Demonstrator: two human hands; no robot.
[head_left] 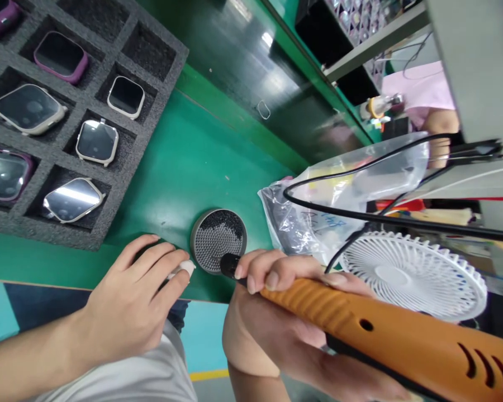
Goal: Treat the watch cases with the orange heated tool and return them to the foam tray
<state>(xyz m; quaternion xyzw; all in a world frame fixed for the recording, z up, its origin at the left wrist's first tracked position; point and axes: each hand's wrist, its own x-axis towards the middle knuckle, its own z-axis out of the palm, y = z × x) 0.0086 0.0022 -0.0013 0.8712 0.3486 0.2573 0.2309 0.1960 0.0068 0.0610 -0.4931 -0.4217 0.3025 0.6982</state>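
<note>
My left hand is at the bench's front edge with its fingers curled over a watch case. The fingers hide most of the case; only a white corner and some dark surface show. My right hand is closed around an orange electric screwdriver. The screwdriver's black tip is over the near rim of a round screw dish. Inside the dish is a grey dimpled plate, with small black screws heaped at its far side. Whether the tip touches a screw is unclear.
A grey foam tray with several watch cases in its pockets stands on the green bench at the left. To the right are a clear plastic bag, a white fan and a black cable. Another person's arm shows beyond.
</note>
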